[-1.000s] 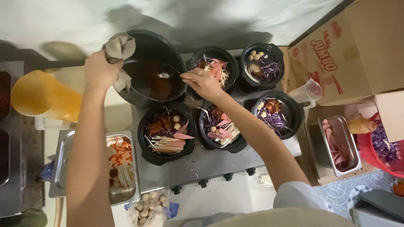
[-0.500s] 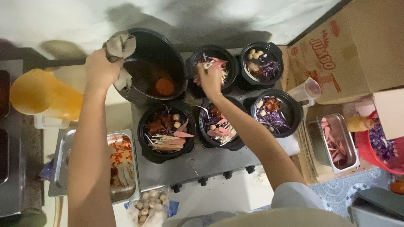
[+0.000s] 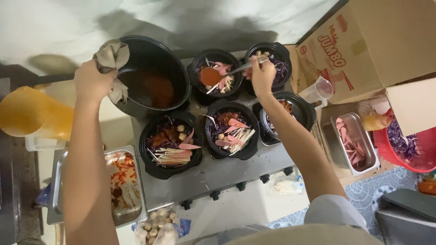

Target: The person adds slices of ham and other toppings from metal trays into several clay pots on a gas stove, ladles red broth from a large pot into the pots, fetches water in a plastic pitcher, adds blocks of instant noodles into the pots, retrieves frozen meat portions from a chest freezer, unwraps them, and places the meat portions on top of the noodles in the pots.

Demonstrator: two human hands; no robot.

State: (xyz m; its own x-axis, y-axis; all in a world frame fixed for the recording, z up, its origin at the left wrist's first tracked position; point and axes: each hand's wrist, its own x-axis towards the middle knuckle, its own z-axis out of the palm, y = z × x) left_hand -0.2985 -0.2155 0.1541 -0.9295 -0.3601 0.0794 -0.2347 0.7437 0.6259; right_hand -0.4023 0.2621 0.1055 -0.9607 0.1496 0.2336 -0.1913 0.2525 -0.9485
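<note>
- The right hand has its fingers wrapped tight around the thin handle of a ladle.
- A second ago that ladle was down inside the big black pot, at about 9 o'clock from where it is now.
- Half a second ago the hand had lifted away and was on its way across to the small bowls.
- Now the ladle cup sits over the back-left bowl and it is full of red sauce, so the sauce has come out of the pot and is about to land on the food.
- That bowl holds pink sausage slices and thin white mushroom stems.
- The left hand has not moved. Its fingers are closed on a grey cloth that pads the rim of the big pot, and the pot looks tipped up toward the person.
- Red sauce is left in the bottom of the pot.
- The front-left bowl, at 7 o'clock from the ladle, already looks wet and dark with sauce.
- The front-middle bowl, at 5 o'clock from the ladle, shows a red patch too.
- The back-right bowl, at 3 o'clock, sits partly behind the right hand and shows purple cabbage; I cannot tell if it has sauce.
- A metal tray with red bits sits at the left, near the left arm.
- An orange jug stands at far left.
</note>
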